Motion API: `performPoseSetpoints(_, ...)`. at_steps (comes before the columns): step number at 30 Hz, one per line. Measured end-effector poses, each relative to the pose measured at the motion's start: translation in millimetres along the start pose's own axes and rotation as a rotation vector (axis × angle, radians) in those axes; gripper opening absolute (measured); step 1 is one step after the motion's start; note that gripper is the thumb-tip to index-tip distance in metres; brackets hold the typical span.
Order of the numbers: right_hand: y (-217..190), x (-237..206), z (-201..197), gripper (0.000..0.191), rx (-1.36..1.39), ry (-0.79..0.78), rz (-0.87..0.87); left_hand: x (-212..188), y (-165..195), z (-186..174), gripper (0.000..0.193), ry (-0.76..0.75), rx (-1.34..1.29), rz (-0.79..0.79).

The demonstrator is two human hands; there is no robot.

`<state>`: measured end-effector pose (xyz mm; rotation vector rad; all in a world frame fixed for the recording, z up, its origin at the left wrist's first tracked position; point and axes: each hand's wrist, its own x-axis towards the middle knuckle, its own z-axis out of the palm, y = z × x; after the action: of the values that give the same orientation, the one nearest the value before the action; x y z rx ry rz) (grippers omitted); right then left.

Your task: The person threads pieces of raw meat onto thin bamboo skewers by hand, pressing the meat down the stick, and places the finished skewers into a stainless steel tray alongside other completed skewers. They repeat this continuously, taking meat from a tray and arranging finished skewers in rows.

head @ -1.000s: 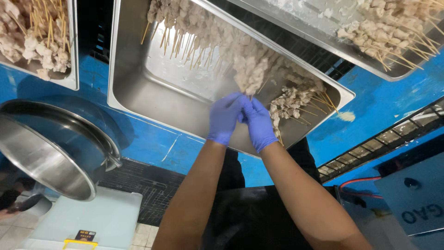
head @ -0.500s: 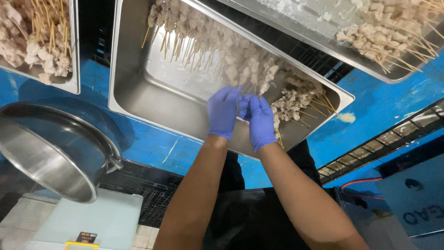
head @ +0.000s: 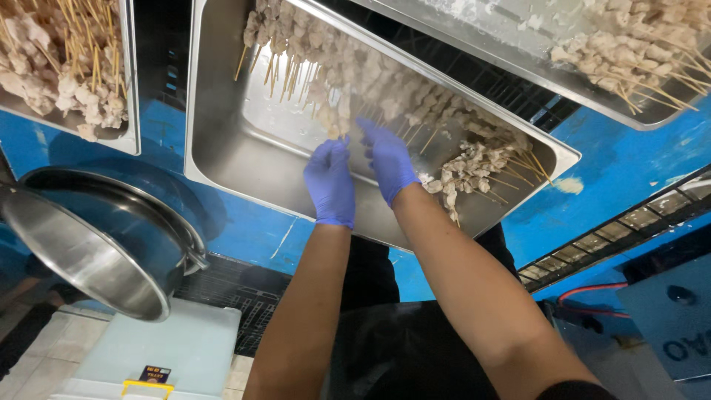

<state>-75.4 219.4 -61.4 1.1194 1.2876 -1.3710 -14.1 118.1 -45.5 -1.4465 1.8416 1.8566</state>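
Both my hands wear purple gloves and reach into a steel tray (head: 244,159). My left hand (head: 331,183) pinches the stick end of a pale raw meat skewer (head: 339,112). Beside it, my right hand (head: 388,161) has its fingertips on the same skewer. The skewer lies at the end of a neat row of skewers (head: 385,81) along the tray's far side. A loose pile of skewers (head: 474,167) sits in the tray's right corner, just right of my right hand.
Another tray of skewers (head: 81,81) is at the upper left and a third tray (head: 629,44) at the upper right. A big steel bowl (head: 89,252) sits at the left on the blue table (head: 629,163). A pale plastic box (head: 178,348) stands below.
Both hands have moved together from the loose pile at the tray's right corner leftward and farther in, bringing a skewer to the neat row.
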Motion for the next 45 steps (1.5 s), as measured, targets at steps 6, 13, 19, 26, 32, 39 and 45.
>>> performPoseSetpoints(6, 9.2, 10.5, -9.0, 0.024, 0.194, 0.132, -0.104, -2.9, -3.8, 3.7, 0.013, -0.016, -0.054, -0.219)
performPoseSetpoints(13, 21.5, 12.4, -12.7, 0.03, 0.168, 0.118, -0.314, -4.6, -11.0, 10.0, 0.014, -0.018, -0.097, -0.335)
performPoseSetpoints(19, 29.3, 10.9, -23.6, 0.038, 0.147, 0.13, -0.341, -5.6, -18.5, 6.2, 0.014, -0.081, -0.065, -0.237)
performPoseSetpoints(26, 57.3, -20.4, -33.5, 0.045, 0.176, 0.114, -0.334, -6.5, -29.8, 13.3, 0.013, -0.149, -0.07, -0.194)
performPoseSetpoints(32, 56.2, -19.2, -47.9, 0.032, 0.196, -0.071, -0.14, -8.2, -21.1, 25.3, 0.014, -0.2, -0.1, -0.228)
performPoseSetpoints(39, 59.0, -21.9, -65.6, 0.022, 0.081, -0.068, -0.267, 18.6, -13.4, 30.3, 0.02, -0.289, 0.361, 0.171)
performPoseSetpoints(45, 63.6, -11.0, -67.8, 0.023, 0.216, 0.038, -0.142, 46.1, -10.7, 38.0, 0.023, -0.228, 0.679, 0.407)
